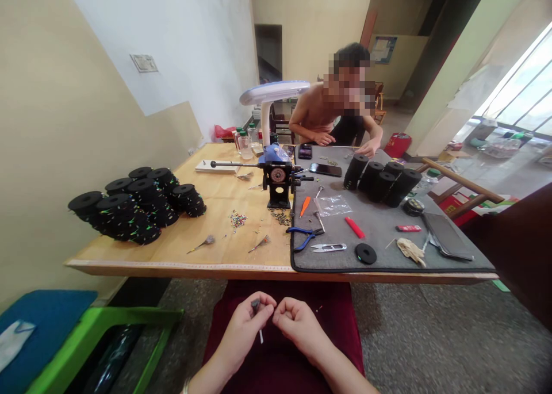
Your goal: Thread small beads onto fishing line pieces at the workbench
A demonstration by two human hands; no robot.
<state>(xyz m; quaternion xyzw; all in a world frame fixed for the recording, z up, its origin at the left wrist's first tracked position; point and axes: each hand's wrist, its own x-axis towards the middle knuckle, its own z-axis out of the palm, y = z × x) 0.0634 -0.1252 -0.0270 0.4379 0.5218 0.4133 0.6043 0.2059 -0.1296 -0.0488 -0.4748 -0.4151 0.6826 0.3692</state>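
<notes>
My left hand [245,325] is closed around a small tool with a dark grey head and a thin white stem [261,336], which pokes out below the fingers. Thumb and fingertips of my right hand [299,325] are pinched together just beside the left fingertips; whatever they hold is too small to make out. Both hands are over a dark red cloth [345,331] in front of the table [172,256]. Closest on the tabletop are two bundles of fine wires, one at the left [207,242] and a reddish-tipped bundle [260,243].
Black foam spools [116,204] stand stacked at left, plain black foam rolls [371,178] on the grey mat [379,221]. A hand-cranked winder [278,181], lamp [271,89], blue pliers [304,236] and thread snips [328,248] lie between. Across the table sits a person [319,112].
</notes>
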